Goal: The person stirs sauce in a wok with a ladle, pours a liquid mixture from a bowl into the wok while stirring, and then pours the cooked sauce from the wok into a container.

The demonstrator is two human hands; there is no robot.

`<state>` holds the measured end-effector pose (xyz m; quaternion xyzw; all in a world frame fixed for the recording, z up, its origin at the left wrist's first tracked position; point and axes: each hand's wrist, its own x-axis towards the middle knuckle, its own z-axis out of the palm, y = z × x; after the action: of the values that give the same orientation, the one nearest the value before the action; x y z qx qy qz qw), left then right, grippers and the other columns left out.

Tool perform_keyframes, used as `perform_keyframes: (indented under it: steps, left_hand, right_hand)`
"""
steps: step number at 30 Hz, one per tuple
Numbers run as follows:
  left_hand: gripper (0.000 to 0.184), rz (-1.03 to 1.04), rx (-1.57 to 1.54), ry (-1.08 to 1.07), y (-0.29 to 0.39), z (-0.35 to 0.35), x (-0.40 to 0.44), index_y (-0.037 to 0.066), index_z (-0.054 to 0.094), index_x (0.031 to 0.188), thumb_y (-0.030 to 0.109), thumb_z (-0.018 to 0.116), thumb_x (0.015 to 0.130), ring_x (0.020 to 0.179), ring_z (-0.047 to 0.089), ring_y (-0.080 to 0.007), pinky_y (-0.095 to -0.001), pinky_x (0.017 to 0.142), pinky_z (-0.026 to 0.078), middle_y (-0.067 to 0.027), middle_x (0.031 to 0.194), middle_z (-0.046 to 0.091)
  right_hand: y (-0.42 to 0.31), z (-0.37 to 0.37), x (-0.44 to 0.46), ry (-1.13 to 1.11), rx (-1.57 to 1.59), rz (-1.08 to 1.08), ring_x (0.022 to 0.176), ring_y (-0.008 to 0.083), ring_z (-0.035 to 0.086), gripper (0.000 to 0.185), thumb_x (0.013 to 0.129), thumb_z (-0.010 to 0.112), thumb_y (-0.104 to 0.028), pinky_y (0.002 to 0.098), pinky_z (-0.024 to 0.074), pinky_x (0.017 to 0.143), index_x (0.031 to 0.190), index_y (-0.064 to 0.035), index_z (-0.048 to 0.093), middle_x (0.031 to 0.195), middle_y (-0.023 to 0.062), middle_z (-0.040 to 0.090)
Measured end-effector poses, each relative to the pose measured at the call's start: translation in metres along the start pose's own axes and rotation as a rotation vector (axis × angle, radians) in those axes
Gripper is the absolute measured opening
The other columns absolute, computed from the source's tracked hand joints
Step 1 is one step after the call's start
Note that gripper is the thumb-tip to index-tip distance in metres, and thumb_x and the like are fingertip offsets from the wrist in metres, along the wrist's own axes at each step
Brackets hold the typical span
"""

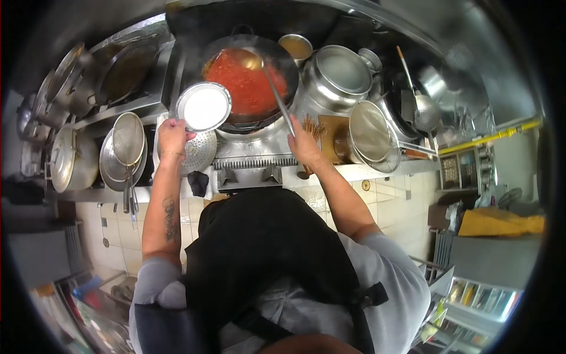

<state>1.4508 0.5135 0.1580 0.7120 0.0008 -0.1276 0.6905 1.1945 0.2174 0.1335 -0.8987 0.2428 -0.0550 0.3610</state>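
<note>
My left hand (173,137) is closed on the near rim of a round metal bowl (223,123) with bright white contents. The bowl is held up at the left front edge of a large dark wok (289,65). Red sauce (239,88) covers much of the wok's inside. My right hand (304,141) grips the handle of a long metal ladle (276,93), whose rounded head lies in the sauce near the far side. Under my left hand is a perforated metal disc (200,152), partly hidden by the bowl.
Right of the wok stand a lidded metal pot (339,74), a small pot of brownish liquid (295,47) and a mesh strainer (369,127). A bamboo brush (313,127) lies near my right hand. Further left are another strainer (127,138) and a lidded pot (63,156).
</note>
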Motion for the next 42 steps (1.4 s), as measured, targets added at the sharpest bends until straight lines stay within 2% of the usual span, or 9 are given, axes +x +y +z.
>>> perform_keyframes:
  steps: [5, 8, 11, 17, 21, 25, 30, 32, 42]
  left_hand:
    - [0.008, 0.003, 0.051, -0.083, 0.011, -0.016, 0.007, -0.003, 0.057, 0.088, 0.004, 0.06, 0.092, 0.05, 0.061, -0.0169, -0.0287, 0.05, 0.059, -0.0074, 0.072, 0.059]
    - [0.009, 0.024, 0.041, -0.192, 0.012, -0.03, 0.021, -0.003, 0.056, 0.086, 0.003, 0.059, 0.092, 0.052, 0.061, -0.0169, -0.0303, 0.05, 0.06, -0.0076, 0.071, 0.058]
    - [0.007, 0.025, 0.03, -0.291, 0.016, -0.041, 0.031, -0.003, 0.056, 0.088, 0.002, 0.059, 0.092, 0.053, 0.062, -0.0171, -0.0311, 0.051, 0.061, -0.0086, 0.074, 0.059]
    - [0.008, -0.033, 0.048, -0.477, 0.01, -0.07, 0.046, -0.006, 0.056, 0.095, 0.002, 0.059, 0.093, 0.055, 0.062, -0.0176, -0.0305, 0.052, 0.061, -0.011, 0.083, 0.062]
    - [0.013, -0.024, 0.108, -0.617, 0.002, -0.078, 0.045, -0.006, 0.057, 0.102, 0.004, 0.06, 0.095, 0.058, 0.063, -0.0167, -0.029, 0.052, 0.059, -0.0121, 0.083, 0.064]
    - [0.012, -0.029, 0.098, -0.655, 0.003, -0.084, 0.036, -0.005, 0.058, 0.102, 0.004, 0.06, 0.095, 0.058, 0.062, -0.0158, -0.0289, 0.052, 0.059, -0.0102, 0.082, 0.063]
    - [0.014, -0.016, 0.097, -0.77, -0.022, -0.082, 0.021, -0.002, 0.06, 0.105, 0.004, 0.064, 0.093, 0.066, 0.058, -0.0116, -0.0277, 0.054, 0.06, -0.0051, 0.086, 0.06]
    - [0.011, 0.004, 0.134, -0.818, -0.025, -0.082, 0.006, -0.001, 0.06, 0.101, 0.005, 0.064, 0.094, 0.065, 0.057, -0.0114, -0.0269, 0.054, 0.058, -0.0043, 0.082, 0.058]
    - [0.012, 0.017, 0.248, -1.111, -0.055, -0.082, -0.085, 0.001, 0.061, 0.093, 0.013, 0.063, 0.094, 0.07, 0.055, -0.0124, -0.0257, 0.058, 0.052, -0.0036, 0.083, 0.058]
  right_hand:
    - [-0.021, 0.01, -0.031, 0.208, 0.043, -0.201, 0.065, 0.0364, 0.066, 0.066, 0.1, 0.057, -0.009, 0.0475, 0.0559, 0.065, 0.158, -0.0059, 0.027, 0.099, 0.0226, 0.068]
    - [-0.108, -0.038, -0.055, -0.184, 1.535, 0.24, 0.049, 0.0047, 0.043, 0.059, 0.102, 0.053, -0.004, 0.022, 0.0309, 0.033, 0.157, -0.011, 0.032, 0.076, 0.0013, 0.049]
    - [-0.076, 0.056, -0.026, 0.286, -0.243, 0.108, 0.048, 0.0101, 0.046, 0.061, 0.101, 0.057, -0.009, 0.0293, 0.0386, 0.038, 0.156, -0.0088, 0.032, 0.068, 0.002, 0.049]
    - [-0.131, 0.052, -0.079, -0.041, 1.597, 0.16, 0.049, 0.0154, 0.053, 0.057, 0.101, 0.057, -0.014, 0.033, 0.0444, 0.041, 0.154, -0.0051, 0.036, 0.067, 0.0034, 0.053]
    - [-0.113, 0.115, -0.072, 0.559, -0.092, 0.089, 0.061, 0.0251, 0.062, 0.039, 0.097, 0.058, -0.012, 0.0407, 0.0549, 0.06, 0.132, 0.0009, 0.047, 0.076, 0.0112, 0.061]
    - [-0.165, 0.096, -0.112, 0.21, 1.632, 0.299, 0.046, 0.0115, 0.05, 0.024, 0.101, 0.056, -0.014, 0.0302, 0.0386, 0.038, 0.122, -0.0033, 0.05, 0.07, 0.0033, 0.055]
    - [-0.163, 0.109, -0.134, 0.335, 0.47, 0.319, 0.054, 0.0163, 0.059, 0.059, 0.101, 0.059, -0.017, 0.0352, 0.05, 0.047, 0.153, -0.0016, 0.034, 0.076, 0.0071, 0.062]
    - [-0.185, 0.115, -0.17, 0.329, 1.457, 0.303, 0.047, 0.0094, 0.044, 0.054, 0.103, 0.059, -0.015, 0.028, 0.038, 0.039, 0.149, -0.0052, 0.033, 0.067, -0.0025, 0.047]
    - [-0.283, 0.164, -0.444, 0.505, 1.593, 0.107, 0.049, 0.005, 0.036, 0.025, 0.1, 0.057, -0.008, 0.0238, 0.0308, 0.039, 0.125, -0.0092, 0.053, 0.069, -0.0046, 0.039]
